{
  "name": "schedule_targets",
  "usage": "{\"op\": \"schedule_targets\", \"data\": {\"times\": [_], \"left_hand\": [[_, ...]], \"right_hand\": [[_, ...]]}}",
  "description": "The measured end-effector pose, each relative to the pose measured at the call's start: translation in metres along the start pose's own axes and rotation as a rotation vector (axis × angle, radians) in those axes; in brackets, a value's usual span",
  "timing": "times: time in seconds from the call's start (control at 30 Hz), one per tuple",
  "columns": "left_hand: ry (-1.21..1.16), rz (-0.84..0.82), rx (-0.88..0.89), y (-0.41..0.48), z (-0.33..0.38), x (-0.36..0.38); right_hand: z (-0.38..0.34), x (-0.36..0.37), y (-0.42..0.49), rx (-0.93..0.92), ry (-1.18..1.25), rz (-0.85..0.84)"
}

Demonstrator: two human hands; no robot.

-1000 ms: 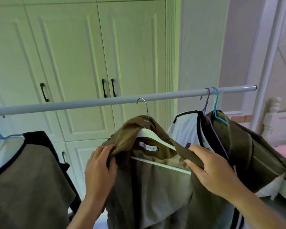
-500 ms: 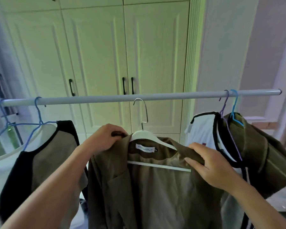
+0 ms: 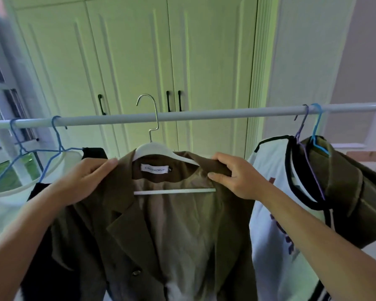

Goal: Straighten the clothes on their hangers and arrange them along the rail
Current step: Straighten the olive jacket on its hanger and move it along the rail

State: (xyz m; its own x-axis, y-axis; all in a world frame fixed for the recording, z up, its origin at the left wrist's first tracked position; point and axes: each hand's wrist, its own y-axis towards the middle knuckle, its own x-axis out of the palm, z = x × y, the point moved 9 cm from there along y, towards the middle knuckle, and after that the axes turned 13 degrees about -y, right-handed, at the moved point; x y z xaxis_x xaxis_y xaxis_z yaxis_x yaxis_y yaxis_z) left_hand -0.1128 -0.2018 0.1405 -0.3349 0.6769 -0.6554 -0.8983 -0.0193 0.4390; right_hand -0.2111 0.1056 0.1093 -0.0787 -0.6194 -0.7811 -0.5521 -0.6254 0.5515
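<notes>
We see the left hand [image 3: 83, 181] gripping the brown jacket [image 3: 139, 235] at one shoulder, the right hand [image 3: 237, 177] pinching the other; its white hanger [image 3: 161, 153] rides with its hook above the rail [image 3: 204, 115], not resting on it.

Pale panelled wardrobe doors [image 3: 139, 61] with black handles [image 3: 173, 101]; window [image 3: 0, 135] at left
</notes>
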Motion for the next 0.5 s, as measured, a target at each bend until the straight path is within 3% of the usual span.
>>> {"op": "schedule_targets", "data": {"times": [0.27, 0.5], "left_hand": [[0.309, 0.149, 0.214, -0.042, -0.012, -0.041], [0.332, 0.215, 0.308, -0.059, -0.02, -0.065]], "right_hand": [[-0.022, 0.019, 0.027, -0.002, 0.148, -0.046], [-0.029, 0.027, 0.027, 0.147, 0.178, -0.123]]}}
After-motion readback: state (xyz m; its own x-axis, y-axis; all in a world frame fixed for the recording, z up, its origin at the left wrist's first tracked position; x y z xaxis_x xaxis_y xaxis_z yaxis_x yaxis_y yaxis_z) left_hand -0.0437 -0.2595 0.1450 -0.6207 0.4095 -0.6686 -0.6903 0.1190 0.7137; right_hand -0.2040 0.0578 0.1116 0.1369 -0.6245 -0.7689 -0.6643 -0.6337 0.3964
